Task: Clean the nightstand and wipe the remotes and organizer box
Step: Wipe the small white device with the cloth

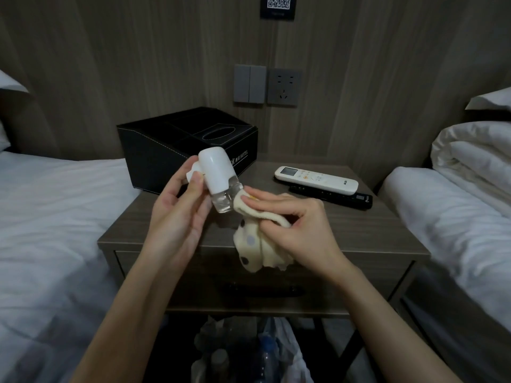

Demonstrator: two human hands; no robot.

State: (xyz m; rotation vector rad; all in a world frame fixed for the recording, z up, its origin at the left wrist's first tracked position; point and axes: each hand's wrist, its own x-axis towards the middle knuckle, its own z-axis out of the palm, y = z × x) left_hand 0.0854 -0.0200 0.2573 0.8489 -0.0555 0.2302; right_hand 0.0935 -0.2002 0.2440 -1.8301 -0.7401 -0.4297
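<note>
Nearest, low between the forearms, a bin lined with a pale plastic bag (pixel 287 352) holds clear plastic bottles. Above it is the front of the table (pixel 359 230), with one drawer and its dark handle (pixel 262 290).

Over the front half of the table top both hands work together. The left hand (pixel 177 214) has its grip curled round a small white device (pixel 213 172), thumb on the front and fingers behind. The device is tilted, with its white body up and away and a clear little bottle at its lower end. The right hand (pixel 298 225) pinches a cream cloth with dark and grey dots (pixel 260 239). Its straight fingers press a fold of the cloth against the clear bottle, and the rest of the cloth hangs down over the table's front edge.

Further back on the right of the table top lies a white remote (pixel 316 180) with a small screen. It rests against, and partly over, a black remote (pixel 334 196). At the back left stands the black organizer box (pixel 177 150), with an oval tissue slot on top and "HOTEL" lettered on its side.

A bed with white sheets (pixel 41 217) flanks the table on the left. Another bed (pixel 456 217) on the right carries a folded white duvet (pixel 475 150).

On the wood-grain wall behind are a grey double switch (pixel 250 83), a socket (pixel 283 87) beside it, and higher up a QR-code sign (pixel 278 5).
</note>
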